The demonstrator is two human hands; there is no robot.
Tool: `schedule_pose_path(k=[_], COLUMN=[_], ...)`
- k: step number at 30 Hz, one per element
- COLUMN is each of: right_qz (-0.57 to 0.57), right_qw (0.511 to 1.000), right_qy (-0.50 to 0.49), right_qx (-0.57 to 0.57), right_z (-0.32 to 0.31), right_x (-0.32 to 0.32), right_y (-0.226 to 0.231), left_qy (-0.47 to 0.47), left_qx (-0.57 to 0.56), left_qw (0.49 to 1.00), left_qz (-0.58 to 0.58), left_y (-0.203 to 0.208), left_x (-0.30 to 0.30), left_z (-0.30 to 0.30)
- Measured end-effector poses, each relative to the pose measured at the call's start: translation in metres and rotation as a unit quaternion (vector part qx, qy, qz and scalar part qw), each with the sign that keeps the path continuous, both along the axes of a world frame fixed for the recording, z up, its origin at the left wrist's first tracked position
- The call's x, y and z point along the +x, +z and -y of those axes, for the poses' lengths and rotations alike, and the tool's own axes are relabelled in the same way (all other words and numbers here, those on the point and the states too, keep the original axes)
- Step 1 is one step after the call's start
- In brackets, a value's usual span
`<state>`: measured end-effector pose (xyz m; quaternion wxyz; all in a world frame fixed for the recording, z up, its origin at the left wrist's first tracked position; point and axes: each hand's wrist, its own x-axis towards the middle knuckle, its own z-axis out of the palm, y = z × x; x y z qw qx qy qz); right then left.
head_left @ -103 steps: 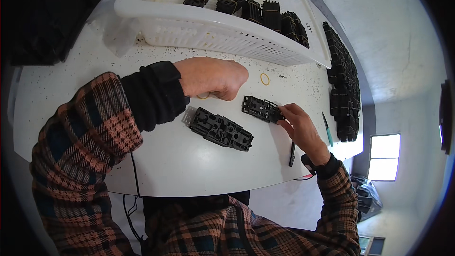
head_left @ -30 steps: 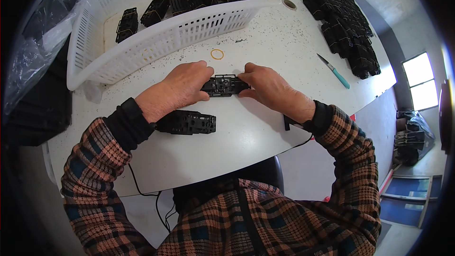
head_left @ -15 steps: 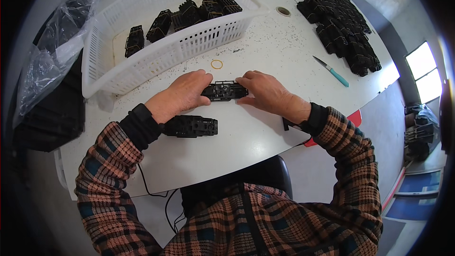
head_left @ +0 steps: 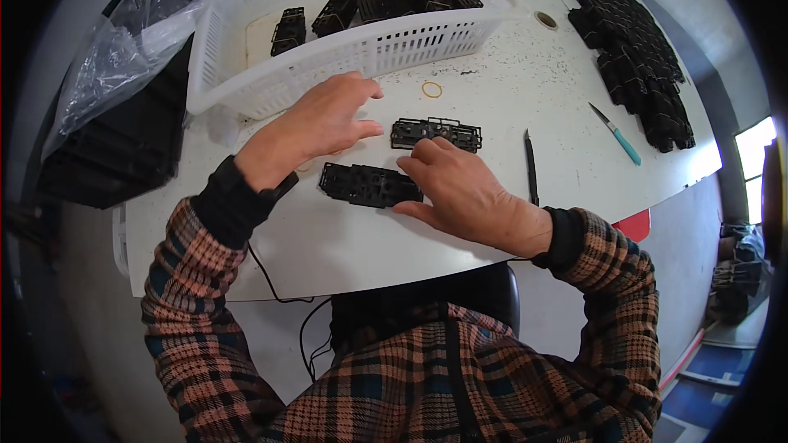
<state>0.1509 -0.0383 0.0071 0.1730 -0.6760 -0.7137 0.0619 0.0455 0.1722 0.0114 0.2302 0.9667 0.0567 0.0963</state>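
Note:
Two black plastic parts with openwork frames lie on the white table, one beyond the other. On the right end of the near black part (head_left: pixel 361 185) my right hand (head_left: pixel 472 193) is closed, thumb on the near side and fingers on the far side. My left hand (head_left: pixel 316 119) hovers to the left of the far black part (head_left: pixel 435 133), thumb and fingers apart, holding nothing. That far part lies free, just beyond my right knuckles. A yellow rubber band (head_left: pixel 432 90) rests past it, and another thin band (head_left: pixel 306 166) shows partly beside my left wrist.
A white slatted basket (head_left: pixel 345 66) with several banded black bundles (head_left: pixel 336 12) stands at the back left. More bundles (head_left: pixel 644 82) are stacked at the far right. A turquoise-handled knife (head_left: pixel 625 148) and a slim black pointed tool (head_left: pixel 531 168) lie on the right. Clear plastic wrap (head_left: pixel 139 41) hangs at left.
Both hands have let go of the far part. My right hand has come nearer and taken the near part's right end; my left hand has opened. The whole view has shifted.

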Motion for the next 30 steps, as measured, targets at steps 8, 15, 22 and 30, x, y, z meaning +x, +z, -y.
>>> schedule_pose_path(k=[8,15,22,30], right_qz=[0.037,-0.032,-0.044,-0.08], right_qw=[0.997,0.996,0.996,0.992], right_qy=[-0.03,-0.063,-0.078,-0.072], right_qx=[-0.063,-0.061,-0.025,0.062], right_z=[-0.009,-0.007,-0.001,0.03], right_x=[-0.009,-0.007,-0.01,-0.01], right_y=[-0.017,-0.018,-0.008,0.003], left_qy=[0.095,0.124,0.152,0.201], left_qx=[-0.138,-0.178,-0.183,-0.249], left_qw=[0.986,0.974,0.965,0.942], left_qz=[0.002,0.063,0.106,0.096], left_y=[0.018,0.011,0.007,-0.001], left_x=[-0.07,-0.115,-0.136,-0.13], left_z=[0.04,0.068,0.088,0.112])
